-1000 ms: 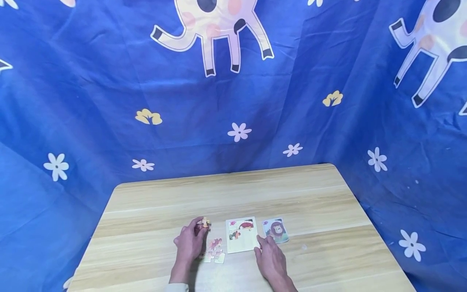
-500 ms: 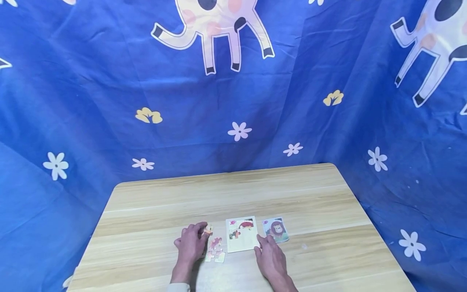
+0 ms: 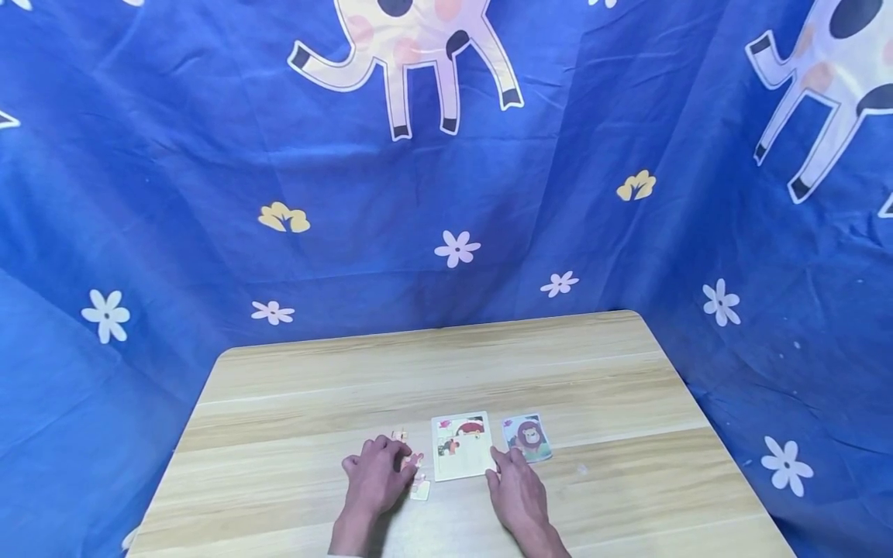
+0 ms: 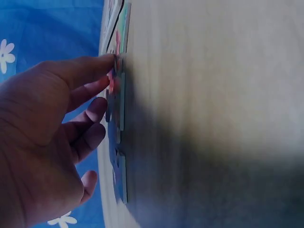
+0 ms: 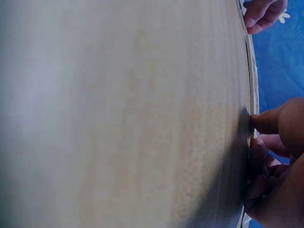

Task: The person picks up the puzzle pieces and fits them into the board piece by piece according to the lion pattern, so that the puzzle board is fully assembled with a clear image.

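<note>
A white puzzle tray (image 3: 456, 467) lies on the table, its upper part filled with several joined pieces. My right hand (image 3: 519, 492) holds the tray's right edge between thumb and index finger, which sit right at the rim in the right wrist view. Left of the tray lie several loose jigsaw pieces. My left hand (image 3: 379, 474) is low over them, thumb and index finger pinching a reddish jigsaw piece (image 4: 112, 83) in the left wrist view. A pale piece (image 3: 421, 490) lies below its fingers, and another piece (image 3: 400, 435) lies just above them. The palm hides part of the pile.
A picture card with a lion (image 3: 532, 435) lies just right of the tray, partly behind my right hand. The wooden table (image 3: 314, 403) ends at a blue patterned curtain (image 3: 363, 271) at the back and sides.
My left hand has set down the yellowish-orange piece at the top of the pile, let go, and moved down and right to the reddish pieces. The right hand stays on the tray.
</note>
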The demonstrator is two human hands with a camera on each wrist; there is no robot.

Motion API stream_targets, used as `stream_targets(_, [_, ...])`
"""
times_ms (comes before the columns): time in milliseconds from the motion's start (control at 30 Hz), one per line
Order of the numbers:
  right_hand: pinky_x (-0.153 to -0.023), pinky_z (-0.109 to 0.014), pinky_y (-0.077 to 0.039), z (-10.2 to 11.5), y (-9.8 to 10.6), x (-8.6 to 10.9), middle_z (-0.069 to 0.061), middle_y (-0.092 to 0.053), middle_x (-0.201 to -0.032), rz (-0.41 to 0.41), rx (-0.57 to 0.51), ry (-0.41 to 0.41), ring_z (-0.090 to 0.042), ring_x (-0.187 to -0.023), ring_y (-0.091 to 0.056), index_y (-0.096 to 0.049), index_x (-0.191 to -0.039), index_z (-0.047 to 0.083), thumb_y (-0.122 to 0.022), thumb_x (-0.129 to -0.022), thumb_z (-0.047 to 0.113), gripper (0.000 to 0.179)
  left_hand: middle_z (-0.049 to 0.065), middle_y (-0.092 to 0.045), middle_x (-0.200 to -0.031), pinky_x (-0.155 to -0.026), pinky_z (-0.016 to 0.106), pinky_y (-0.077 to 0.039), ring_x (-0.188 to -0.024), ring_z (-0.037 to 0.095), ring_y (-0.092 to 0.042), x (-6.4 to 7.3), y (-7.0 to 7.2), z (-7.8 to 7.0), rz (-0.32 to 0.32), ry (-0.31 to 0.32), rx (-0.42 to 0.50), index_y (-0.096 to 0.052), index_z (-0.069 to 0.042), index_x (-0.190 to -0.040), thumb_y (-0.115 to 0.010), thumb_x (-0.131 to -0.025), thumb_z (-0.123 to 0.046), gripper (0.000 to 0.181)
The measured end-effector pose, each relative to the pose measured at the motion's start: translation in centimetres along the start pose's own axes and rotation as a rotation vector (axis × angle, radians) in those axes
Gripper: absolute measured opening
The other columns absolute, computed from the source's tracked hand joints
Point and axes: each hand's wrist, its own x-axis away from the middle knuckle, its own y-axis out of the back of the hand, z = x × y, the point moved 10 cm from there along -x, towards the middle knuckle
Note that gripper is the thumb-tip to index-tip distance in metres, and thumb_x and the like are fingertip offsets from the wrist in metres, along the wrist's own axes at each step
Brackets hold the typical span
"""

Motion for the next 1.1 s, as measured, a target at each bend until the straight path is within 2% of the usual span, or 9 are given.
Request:
stream_targets(133, [-0.053, -0.020, -0.037, 0.1, -0.1, 0.1, 0.008, -0.054, -0.083, 0.004, 0.002, -0.005, -0.004, -0.064, -0.050, -0.068, -0.119, 0.013, -0.074, -0.081, 0.024, 0.040, -0.003, -0.061, -0.096, -0.088, 0.055, -0.028, -0.092, 0.018, -0.050, 0.2, 0.0, -0.2, -0.006, -0.012, 0.021, -0.070, -0.022, -0.088, -0.074, -0.080, -0.033, 0.014])
stream_targets(267, [-0.053, -0.021, -0.037, 0.1, 0.0, 0.1, 0.007, -0.054, -0.083, 0.005, -0.001, -0.008, -0.004, -0.064, -0.050, -0.068, -0.119, 0.013, -0.074, -0.081, 0.024, 0.040, -0.004, -0.064, -0.096, -0.085, 0.055, -0.028, -0.089, 0.017, -0.052, 0.5, 0.1, -0.5, -0.026, -0.028, 0.023, -0.070, -0.021, -0.091, -0.076, -0.077, -0.026, 0.016])
stream_targets(400, [-0.053, -0.021, -0.038, 0.0, 0.0, 0.1, 0.007, -0.055, -0.084, 0.004, -0.004, -0.013, -0.005, -0.064, -0.051, -0.068, -0.119, 0.012, -0.074, -0.081, 0.023, 0.040, -0.004, -0.065, -0.095, -0.084, 0.052, -0.028, -0.089, 0.017, -0.054, 0.6, 0.2, -0.5, -0.042, -0.033, 0.019, -0.069, -0.020, -0.102, -0.078, -0.077, -0.026, 0.027])
stream_targets(500, [-0.053, -0.021, -0.037, 0.0, 0.0, 0.1, 0.007, -0.054, -0.083, 0.003, -0.001, -0.017, -0.005, -0.064, -0.050, -0.068, -0.119, 0.013, -0.074, -0.081, 0.024, 0.040, -0.003, -0.064, -0.094, -0.084, 0.051, -0.028, -0.090, 0.018, -0.053, 0.7, 0.2, -0.5, -0.032, -0.033, 0.023, -0.069, -0.020, -0.105, -0.078, -0.077, -0.026, 0.030])
stream_targets(633, [-0.053, -0.022, -0.038, 0.0, 0.0, 0.1, 0.007, -0.055, -0.084, 0.000, -0.002, -0.015, -0.005, -0.064, -0.051, -0.068, -0.119, 0.013, -0.075, -0.081, 0.024, 0.040, -0.005, -0.061, -0.092, -0.085, 0.051, -0.027, -0.089, 0.016, -0.051, 0.7, 0.3, -0.6, -0.024, -0.033, 0.027, -0.069, -0.020, -0.105, -0.076, -0.079, -0.026, 0.027])
stream_targets(767, [-0.053, -0.021, -0.038, 0.0, 0.0, 0.0, 0.007, -0.055, -0.084, -0.004, -0.005, -0.011, -0.004, -0.064, -0.051, -0.069, -0.119, 0.013, -0.075, -0.080, 0.024, 0.040, -0.008, -0.060, -0.090, -0.085, 0.050, -0.028, -0.087, 0.013, -0.050, 0.6, 0.4, -0.3, -0.038, -0.014, 0.057, -0.070, -0.024, -0.098, -0.073, -0.083, -0.029, 0.016])
stream_targets(867, [-0.053, -0.022, -0.038, 0.1, 0.0, 0.0, 0.007, -0.055, -0.083, -0.003, -0.007, -0.009, -0.004, -0.065, -0.051, -0.069, -0.119, 0.012, -0.075, -0.080, 0.024, 0.040, -0.011, -0.064, -0.088, -0.085, 0.050, -0.028, -0.085, 0.011, -0.050, 0.4, 0.6, 0.0, -0.060, 0.010, 0.108, -0.070, -0.027, -0.092, -0.072, -0.084, -0.029, 0.008])
stream_targets(1100, [-0.053, -0.021, -0.037, 0.1, -0.1, 0.1, 0.007, -0.054, -0.083, 0.005, -0.009, -0.023, -0.003, -0.064, -0.049, -0.069, -0.118, 0.012, -0.075, -0.080, 0.023, 0.040, -0.012, -0.069, -0.079, -0.085, 0.047, -0.028, -0.078, 0.010, -0.049, 0.1, 1.1, 0.2, -0.097, 0.068, 0.310, -0.072, -0.023, -0.098, -0.072, -0.083, -0.020, 0.015])
